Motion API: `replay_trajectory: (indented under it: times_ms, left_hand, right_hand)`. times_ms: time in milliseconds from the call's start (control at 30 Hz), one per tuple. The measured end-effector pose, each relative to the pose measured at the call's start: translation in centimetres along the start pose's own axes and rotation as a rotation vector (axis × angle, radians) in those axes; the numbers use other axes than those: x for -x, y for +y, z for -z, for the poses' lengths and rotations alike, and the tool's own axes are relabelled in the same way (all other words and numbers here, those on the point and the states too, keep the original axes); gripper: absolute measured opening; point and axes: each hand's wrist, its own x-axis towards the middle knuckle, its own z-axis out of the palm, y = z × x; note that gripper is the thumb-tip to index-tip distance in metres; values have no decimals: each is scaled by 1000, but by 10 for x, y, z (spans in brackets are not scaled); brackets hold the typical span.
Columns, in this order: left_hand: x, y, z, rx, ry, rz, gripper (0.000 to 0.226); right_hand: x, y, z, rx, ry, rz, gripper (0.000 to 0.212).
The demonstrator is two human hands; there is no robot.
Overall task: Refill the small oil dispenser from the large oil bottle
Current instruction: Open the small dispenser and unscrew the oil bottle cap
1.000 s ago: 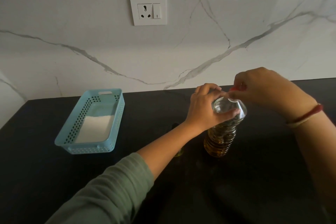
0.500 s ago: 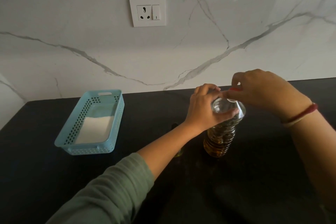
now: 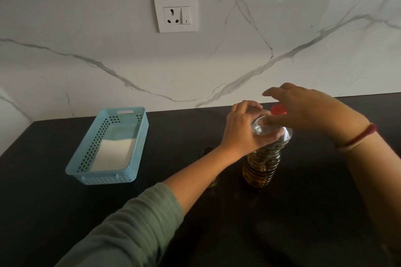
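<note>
Black stone countertop (image 3: 303, 212) under a white veined marble wall (image 3: 86, 28), and all the action sits at centre right of the frame. The large oil bottle (image 3: 263, 167) stands upright there, clear ribbed plastic, with amber oil only in its lower part. The left hand (image 3: 240, 132) is wrapped round the bottle's shoulder, pinning it down. The right hand (image 3: 314, 112) arches over the red cap (image 3: 279, 109) with fingers spread and loose, thumb low in front of it; I don't see it closed on the cap.

I'd call the bottle thin-walled and squashy up top, so a hard squeeze could buckle it once it is uncapped. With the weight riding low, the ribbed waist looks the better place to hold for the pour, and any oil film would make it slick.

The small oil dispenser (image 3: 213, 182) barely peeks out from behind the left forearm, just left of the bottle. It looks light and easy to tip, so it likely needs steadying.

For reading matter there is nothing: no label visible on the bottle, and the socket plate (image 3: 175, 14) at upper centre is blank. A blue basket (image 3: 142, 136) sits at centre left.
</note>
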Motion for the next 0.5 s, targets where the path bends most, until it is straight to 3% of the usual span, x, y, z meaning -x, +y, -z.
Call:
replay_trajectory:
  times_ms: [167,333,500]
  left_hand:
    - [0,-1,-1,-3,16,-4,42]
    - [1,0,-1,9,11,-3,44]
    - [2,1,-1,18,13,7,44]
  right_hand:
    - [-3,0,-2,64,108,-29,43]
    - [0,-1,5,9,66,51,20]
    - [4,4,9,-114,17,161,19]
